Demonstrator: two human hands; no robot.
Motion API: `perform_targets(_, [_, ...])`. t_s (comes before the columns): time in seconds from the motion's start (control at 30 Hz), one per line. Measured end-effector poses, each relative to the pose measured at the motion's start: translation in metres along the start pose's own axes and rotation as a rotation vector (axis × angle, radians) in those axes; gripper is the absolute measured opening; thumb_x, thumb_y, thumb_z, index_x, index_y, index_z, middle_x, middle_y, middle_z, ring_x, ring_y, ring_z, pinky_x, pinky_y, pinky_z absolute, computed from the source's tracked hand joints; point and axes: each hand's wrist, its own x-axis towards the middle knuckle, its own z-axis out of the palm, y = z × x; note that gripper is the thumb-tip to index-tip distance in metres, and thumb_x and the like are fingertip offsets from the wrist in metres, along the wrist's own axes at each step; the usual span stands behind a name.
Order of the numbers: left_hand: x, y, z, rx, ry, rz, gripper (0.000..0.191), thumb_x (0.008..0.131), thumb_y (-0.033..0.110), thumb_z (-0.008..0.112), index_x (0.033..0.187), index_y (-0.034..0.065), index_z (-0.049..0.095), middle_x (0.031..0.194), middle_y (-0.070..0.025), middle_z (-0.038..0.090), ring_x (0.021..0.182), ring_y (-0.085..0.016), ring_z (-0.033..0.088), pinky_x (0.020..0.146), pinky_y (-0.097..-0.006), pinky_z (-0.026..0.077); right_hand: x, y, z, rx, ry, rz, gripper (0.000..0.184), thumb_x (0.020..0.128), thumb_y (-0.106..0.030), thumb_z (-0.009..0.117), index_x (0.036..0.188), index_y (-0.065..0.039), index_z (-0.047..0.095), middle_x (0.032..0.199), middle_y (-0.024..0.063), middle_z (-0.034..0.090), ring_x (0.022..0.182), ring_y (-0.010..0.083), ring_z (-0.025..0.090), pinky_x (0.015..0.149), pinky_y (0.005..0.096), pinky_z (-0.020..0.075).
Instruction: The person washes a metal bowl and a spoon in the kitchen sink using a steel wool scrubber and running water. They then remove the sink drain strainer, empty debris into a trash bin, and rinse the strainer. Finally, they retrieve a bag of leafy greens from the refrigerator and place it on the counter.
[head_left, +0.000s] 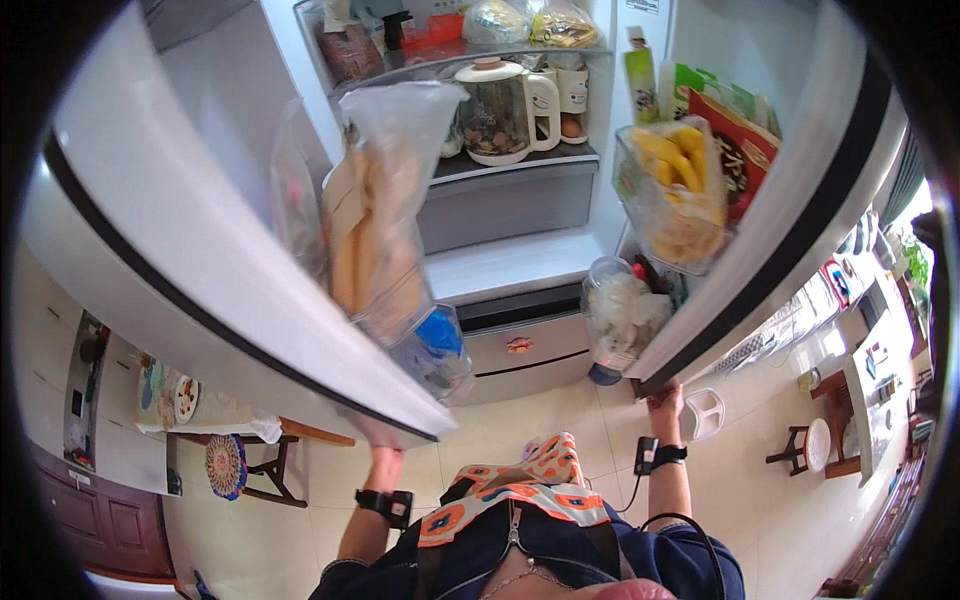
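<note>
My left hand (387, 454) is at the lower edge of the left refrigerator door (247, 300), its fingers hidden behind the door. My right hand (664, 402) touches the bottom corner of the right refrigerator door (780, 225); its fingers are partly hidden. Both doors stand ajar. Between them, a glass kettle (493, 120) with a white lid and handle sits on a shelf. The left door's racks hold a large plastic bag (390, 180) and a blue item (441, 330). Bananas (675, 161), a red packet (742, 165) and a plastic container (611, 300) are in the right door's racks.
Closed freezer drawers (525, 360) lie below the compartment. Behind the left door are a table (225, 414) and a stool with a round patterned cover (226, 466). To the right, a white plastic stool (705, 414) and a round-topped stool (817, 446) stand on the tiled floor.
</note>
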Motion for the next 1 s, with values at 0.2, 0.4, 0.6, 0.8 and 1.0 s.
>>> perform_targets(0.2, [0.035, 0.078, -0.076, 0.051, 0.034, -0.135, 0.021, 0.088, 0.029, 0.054, 0.076, 0.0128, 0.055, 0.061, -0.0022, 0.048, 0.053, -0.017, 0.044, 0.049, -0.0327, 0.036, 0.062, -0.057, -0.021, -0.11, -0.161, -0.101, 0.036, 0.096, -0.044, 0.045, 0.102, -0.012, 0.06, 0.097, 0.0035, 0.066, 0.086, 0.0206, 0.065, 0.073, 0.0366, 0.0528])
perform_targets(0.4, [0.035, 0.094, -0.078, -0.161, 0.175, 0.126, 0.024, 0.093, 0.024, 0.054, 0.104, 0.0038, 0.059, 0.094, -0.0084, 0.062, 0.084, -0.023, 0.059, 0.073, -0.0403, 0.051, 0.041, -0.03, -0.039, 0.025, -0.399, 0.146, 0.036, 0.094, -0.038, 0.045, 0.098, -0.006, 0.061, 0.084, 0.0074, 0.063, 0.068, 0.0218, 0.058, 0.063, 0.0352, 0.0497])
perform_targets(0.6, [0.041, 0.086, -0.096, -0.181, 0.13, 0.249, 0.03, 0.094, 0.022, 0.053, 0.116, 0.0012, 0.056, 0.109, -0.0087, 0.06, 0.099, -0.024, 0.059, 0.086, -0.0375, 0.05, -0.103, 0.074, 0.173, -0.844, -1.173, 0.429, 0.032, 0.094, -0.025, 0.053, 0.068, -0.007, 0.058, 0.065, -0.0006, 0.052, 0.055, 0.0076, 0.047, 0.048, 0.0228, 0.0336])
perform_targets(0.8, [0.007, 0.069, -0.103, 0.033, -0.042, 0.489, 0.031, 0.095, 0.026, 0.052, 0.113, 0.0013, 0.057, 0.109, -0.0051, 0.059, 0.101, -0.016, 0.058, 0.086, -0.0327, 0.049, -0.164, 0.036, 0.451, -0.554, -1.043, -0.325, 0.019, 0.088, -0.012, 0.062, 0.104, -0.003, 0.063, 0.093, 0.0046, 0.066, 0.081, 0.0113, 0.062, 0.068, 0.0255, 0.0495])
perform_targets(1.0, [-0.043, 0.018, -0.072, -0.139, 0.52, 0.027, 0.023, 0.089, 0.018, 0.05, 0.069, 0.0073, 0.049, 0.058, -0.003, 0.045, 0.045, -0.018, 0.043, 0.046, -0.034, 0.042, -0.132, -0.023, 0.561, -0.385, -0.505, -1.06, 0.029, 0.078, -0.012, 0.071, 0.103, 0.0, 0.061, 0.096, 0.0096, 0.064, 0.087, 0.0196, 0.06, 0.081, 0.032, 0.0487])
